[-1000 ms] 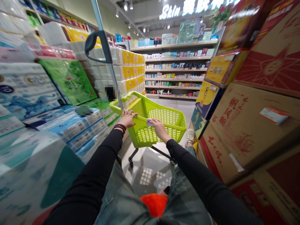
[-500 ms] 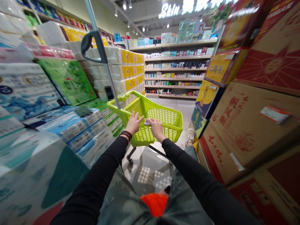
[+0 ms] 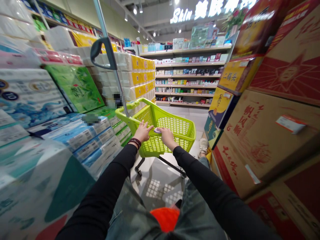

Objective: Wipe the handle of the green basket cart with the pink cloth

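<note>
A lime-green shopping cart (image 3: 188,133) with a perforated basket stands in front of me, turned sideways. My left hand (image 3: 142,132) lies on its near rim, fingers stretched out and apart, a dark bead bracelet at the wrist. Just to the right, my right hand (image 3: 168,137) is closed on a small pale lilac cloth (image 3: 157,130), which it presses against the same rim. Most of the cloth is hidden under the fingers. The basket's inner floor is largely out of sight behind the near wall.
Tissue packs (image 3: 80,88) are stacked on the left, under a tall metal pole with a grey handle (image 3: 110,53). Cardboard cartons (image 3: 260,133) rise close on the right. Shelves of cosmetics (image 3: 187,63) line the back. A beige shoe (image 3: 203,146) is beside the cart.
The view has shifted slightly, so the surroundings sit a little differently. The right hand and cloth stay at nearly the same spot on the rim; the left hand hardly differs.
</note>
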Tool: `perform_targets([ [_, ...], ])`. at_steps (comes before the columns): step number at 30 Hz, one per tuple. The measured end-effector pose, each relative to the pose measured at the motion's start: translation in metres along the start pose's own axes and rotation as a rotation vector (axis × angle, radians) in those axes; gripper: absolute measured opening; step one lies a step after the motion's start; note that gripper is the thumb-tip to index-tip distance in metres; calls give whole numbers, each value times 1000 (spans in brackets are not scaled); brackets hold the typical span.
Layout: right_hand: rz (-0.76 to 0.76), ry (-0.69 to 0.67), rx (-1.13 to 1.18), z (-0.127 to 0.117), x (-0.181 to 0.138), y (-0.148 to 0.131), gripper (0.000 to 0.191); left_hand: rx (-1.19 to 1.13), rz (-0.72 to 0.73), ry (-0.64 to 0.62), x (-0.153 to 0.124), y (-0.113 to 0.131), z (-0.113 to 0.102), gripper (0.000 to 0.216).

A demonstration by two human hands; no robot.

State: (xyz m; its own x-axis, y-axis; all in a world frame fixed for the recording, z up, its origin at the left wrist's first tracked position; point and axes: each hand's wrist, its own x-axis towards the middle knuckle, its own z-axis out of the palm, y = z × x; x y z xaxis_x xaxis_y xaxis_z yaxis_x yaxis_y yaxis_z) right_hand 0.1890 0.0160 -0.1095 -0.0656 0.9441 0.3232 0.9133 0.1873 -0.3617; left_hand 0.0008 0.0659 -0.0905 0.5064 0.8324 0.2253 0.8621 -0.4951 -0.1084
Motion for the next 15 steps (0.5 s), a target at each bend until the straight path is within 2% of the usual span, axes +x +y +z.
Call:
perform_targets([
  [2,-20,-7,25,4,9,-13,60,-1,-2,-14,0,-2,-2,86],
  [4,-32,-2,41,5,8,-15,62,4,3,-24,-2,-5,-4,86],
  [8,-64,28,24,1,-16,14,64,1,32,-21,-6,-11,-4,84],
  [11,-17,67,-5,-4,-30,32,64,-7,38,-12,-6,-12,-3,83],
  [15,55,39,-30,-4,-20,17,62,27,30,-14,-3,-9,-1,82],
])
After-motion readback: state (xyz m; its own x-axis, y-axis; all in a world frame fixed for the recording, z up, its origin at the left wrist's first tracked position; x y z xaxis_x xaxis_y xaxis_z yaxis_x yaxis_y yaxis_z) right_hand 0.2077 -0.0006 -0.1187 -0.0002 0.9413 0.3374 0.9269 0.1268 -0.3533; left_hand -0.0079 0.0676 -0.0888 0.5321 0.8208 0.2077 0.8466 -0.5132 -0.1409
